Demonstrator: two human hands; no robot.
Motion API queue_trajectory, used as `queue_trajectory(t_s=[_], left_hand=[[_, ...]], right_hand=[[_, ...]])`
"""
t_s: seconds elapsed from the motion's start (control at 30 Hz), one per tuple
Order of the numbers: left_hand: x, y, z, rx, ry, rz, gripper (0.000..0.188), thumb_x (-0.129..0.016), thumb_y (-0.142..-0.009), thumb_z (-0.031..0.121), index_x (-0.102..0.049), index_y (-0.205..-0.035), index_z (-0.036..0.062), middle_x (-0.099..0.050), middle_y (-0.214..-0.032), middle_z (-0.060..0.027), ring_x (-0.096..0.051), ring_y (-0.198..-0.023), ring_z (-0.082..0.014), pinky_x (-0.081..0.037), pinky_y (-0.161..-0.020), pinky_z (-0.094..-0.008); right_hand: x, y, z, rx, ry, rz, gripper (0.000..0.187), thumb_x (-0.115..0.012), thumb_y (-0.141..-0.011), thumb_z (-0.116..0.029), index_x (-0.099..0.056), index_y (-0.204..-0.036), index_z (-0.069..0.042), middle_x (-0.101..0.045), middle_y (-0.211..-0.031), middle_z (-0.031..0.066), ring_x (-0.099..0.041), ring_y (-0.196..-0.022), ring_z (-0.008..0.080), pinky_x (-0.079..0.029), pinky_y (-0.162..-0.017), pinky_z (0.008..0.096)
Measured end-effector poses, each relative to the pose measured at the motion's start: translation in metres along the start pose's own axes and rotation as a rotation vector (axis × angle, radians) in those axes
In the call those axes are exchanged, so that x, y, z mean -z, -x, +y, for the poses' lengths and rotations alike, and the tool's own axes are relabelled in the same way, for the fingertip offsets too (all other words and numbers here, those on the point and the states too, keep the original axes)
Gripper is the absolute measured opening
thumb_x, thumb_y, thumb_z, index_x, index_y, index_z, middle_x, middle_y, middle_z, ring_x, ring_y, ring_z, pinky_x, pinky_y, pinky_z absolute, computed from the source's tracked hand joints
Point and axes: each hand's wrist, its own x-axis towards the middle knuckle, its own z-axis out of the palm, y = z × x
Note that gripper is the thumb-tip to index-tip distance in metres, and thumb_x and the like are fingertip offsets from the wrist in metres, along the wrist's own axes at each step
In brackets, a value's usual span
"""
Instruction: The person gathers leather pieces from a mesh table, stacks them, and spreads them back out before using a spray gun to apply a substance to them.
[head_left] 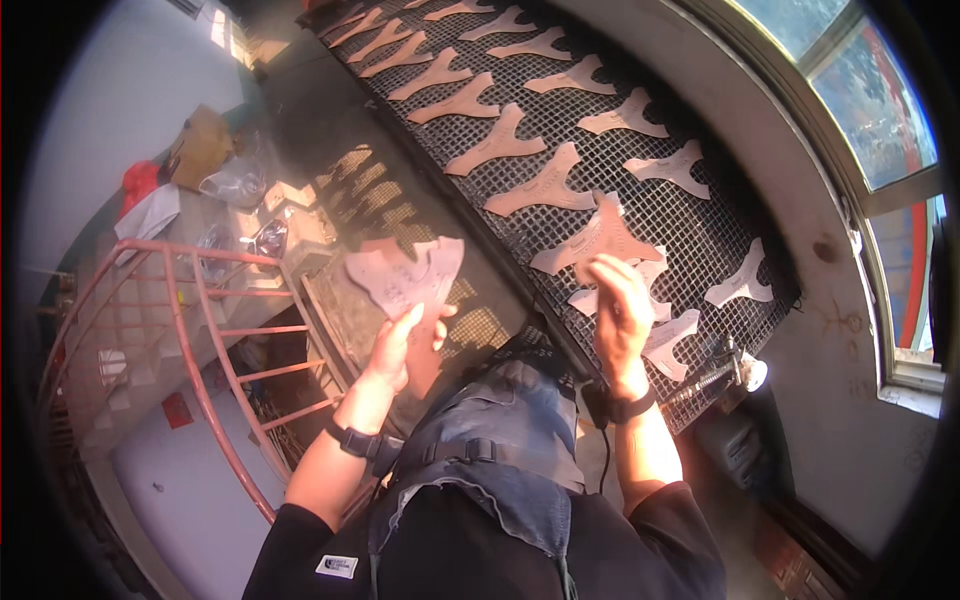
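Overhead fisheye view, person's own 2 hands at work by a dark mesh surface (700,235) running diagonally from upper L to lower R, beside a window (868,110). Flat tan Y-shaped pcs (547,182) lie on it in rough rows, spaced apart at the far end, closer together nr the person, where a few overlap.

L hand (398,350): off the mesh, to its L, fingers & thumb closed round a fanned stack (408,278) of similar pcs, approx. upright; exact no. can't be told. R hand (625,310): over the near end of the mesh, fingers extended, tips at the lower edge of a darker pc (612,235) that overlaps those around it. Can't tell if it's gripped or just touched; thumb side hidden.

Progress: looks partway, i.e. most visible pcs are on the mesh, the stack isn't. Whether pcs are going down or coming up can't be told from 1 view. Unsettled, prob.: the stack, plus the overlapping pcs by the R hand.

Also: metal fitting w/ white knob (752,374) at mesh's near end; pinkish railing (185,350) far L.
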Motion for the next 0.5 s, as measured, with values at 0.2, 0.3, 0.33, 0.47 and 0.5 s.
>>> queue_trajectory(t_s=[0.2,0.3,0.33,0.47,0.5], left_hand=[[-0.036,0.004,0.008,-0.224,0.201,-0.109,0.035,-0.064,-0.1,0.019,-0.065,-0.13,0.0019,-0.07,-0.124,-0.0079,-0.065,-0.116,-0.018,-0.05,-0.102,-0.0349],[-0.024,0.042,0.0,-0.321,0.099,-0.108,0.03,-0.063,-0.099,0.014,-0.07,-0.125,0.0011,-0.07,-0.126,-0.0087,-0.064,-0.117,-0.0178,-0.049,-0.104,-0.0341],[-0.017,0.052,-0.005,-0.375,0.063,-0.104,0.028,-0.063,-0.098,0.012,-0.071,-0.122,0.0004,-0.07,-0.127,-0.0089,-0.064,-0.117,-0.0177,-0.048,-0.104,-0.0336],[0.001,0.099,-0.023,-0.376,0.007,-0.149,0.03,-0.056,-0.097,0.006,-0.07,-0.121,-0.0039,-0.07,-0.125,-0.0104,-0.063,-0.118,-0.0187,-0.048,-0.105,-0.0346],[0.003,0.11,-0.031,-0.361,0.015,-0.158,0.03,-0.056,-0.097,0.006,-0.07,-0.121,-0.0039,-0.07,-0.125,-0.0104,-0.063,-0.118,-0.0187,-0.048,-0.105,-0.0346]], right_hand=[[-0.035,0.064,-0.107,0.431,-0.326,-0.712,0.036,-0.071,-0.081,-0.006,-0.07,-0.117,-0.004,-0.07,-0.12,0.0116,-0.071,-0.1,0.0281,-0.059,-0.084,0.0379],[-0.035,0.087,-0.136,0.439,-0.337,-0.774,0.039,-0.073,-0.08,-0.008,-0.069,-0.119,-0.005,-0.07,-0.119,0.0113,-0.071,-0.101,0.0286,-0.059,-0.084,0.0374],[-0.035,0.088,-0.15,0.472,-0.31,-0.768,0.039,-0.076,-0.082,-0.012,-0.069,-0.12,-0.007,-0.07,-0.115,0.0108,-0.072,-0.095,0.0286,-0.06,-0.079,0.0361],[-0.02,0.111,-0.189,0.167,-0.214,-0.728,0.036,-0.08,-0.086,-0.023,-0.069,-0.118,-0.009,-0.07,-0.105,0.0097,-0.073,-0.079,0.0268,-0.059,-0.067,0.0342],[-0.019,0.114,-0.196,0.114,-0.23,-0.699,0.038,-0.081,-0.085,-0.023,-0.069,-0.118,-0.008,-0.07,-0.102,0.0098,-0.073,-0.079,0.026,-0.058,-0.067,0.0341]])
